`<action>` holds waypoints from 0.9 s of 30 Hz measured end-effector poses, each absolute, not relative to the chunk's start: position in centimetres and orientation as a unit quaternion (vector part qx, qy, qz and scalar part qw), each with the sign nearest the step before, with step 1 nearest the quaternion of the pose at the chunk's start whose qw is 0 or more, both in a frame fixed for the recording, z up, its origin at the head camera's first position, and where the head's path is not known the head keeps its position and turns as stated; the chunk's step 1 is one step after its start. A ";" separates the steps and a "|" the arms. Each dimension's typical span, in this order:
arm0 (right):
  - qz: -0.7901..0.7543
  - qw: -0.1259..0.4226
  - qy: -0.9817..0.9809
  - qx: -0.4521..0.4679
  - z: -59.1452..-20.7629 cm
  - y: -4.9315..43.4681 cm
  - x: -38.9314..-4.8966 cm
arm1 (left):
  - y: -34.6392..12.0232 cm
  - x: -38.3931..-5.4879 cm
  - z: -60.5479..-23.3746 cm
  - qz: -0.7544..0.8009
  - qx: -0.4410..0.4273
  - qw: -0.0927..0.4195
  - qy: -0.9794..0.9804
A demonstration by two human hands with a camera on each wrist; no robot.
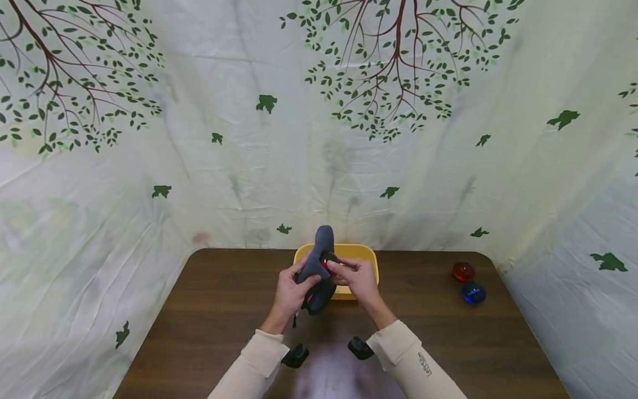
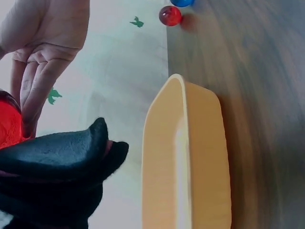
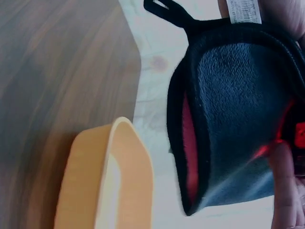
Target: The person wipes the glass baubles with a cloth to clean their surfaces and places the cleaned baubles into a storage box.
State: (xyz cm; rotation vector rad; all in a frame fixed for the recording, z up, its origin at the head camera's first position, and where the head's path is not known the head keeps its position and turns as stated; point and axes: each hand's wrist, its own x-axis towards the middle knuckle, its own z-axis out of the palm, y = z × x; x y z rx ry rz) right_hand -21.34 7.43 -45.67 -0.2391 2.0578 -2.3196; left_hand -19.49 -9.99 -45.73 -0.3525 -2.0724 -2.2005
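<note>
Above a yellow tub (image 1: 376,271), my left hand (image 1: 291,291) grips a dark grey plush cloth (image 1: 318,266) with black edging, a loop and a white tag. Pink shows inside the cloth's fold (image 3: 190,148). Thumb and fingers of my right hand (image 1: 360,279) pinch a red see-through ball (image 2: 9,125) against the cloth. Part of that ball is hidden by the cloth and fingers. In the left wrist view my right hand (image 2: 50,52) appears at upper left. At the upper right of the right wrist view, part of my left hand (image 3: 286,14) shows beside the tag.
To the right on the brown table (image 1: 224,310) lie another red see-through ball (image 1: 463,271) and a blue one (image 1: 473,292), close together. A pale curtain (image 1: 249,166) printed with branches and leaves hangs behind the table and at both sides.
</note>
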 end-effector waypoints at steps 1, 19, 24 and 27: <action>-0.742 0.017 0.665 -0.084 -45.6 7.5 -21.4 | -9.9 -19.5 -45.8 -0.725 -0.112 0.050 -0.678; -0.697 -0.052 0.665 -0.264 -46.0 8.8 -21.6 | -9.8 -19.8 -45.7 -0.774 -0.066 0.034 -0.628; -0.722 -0.049 0.650 -0.232 -46.2 8.3 -21.4 | -10.1 -19.8 -45.7 -0.761 -0.075 0.037 -0.644; -0.737 -0.047 0.647 -0.190 -46.2 8.0 -21.0 | -10.3 -19.8 -45.9 -0.748 -0.082 0.038 -0.657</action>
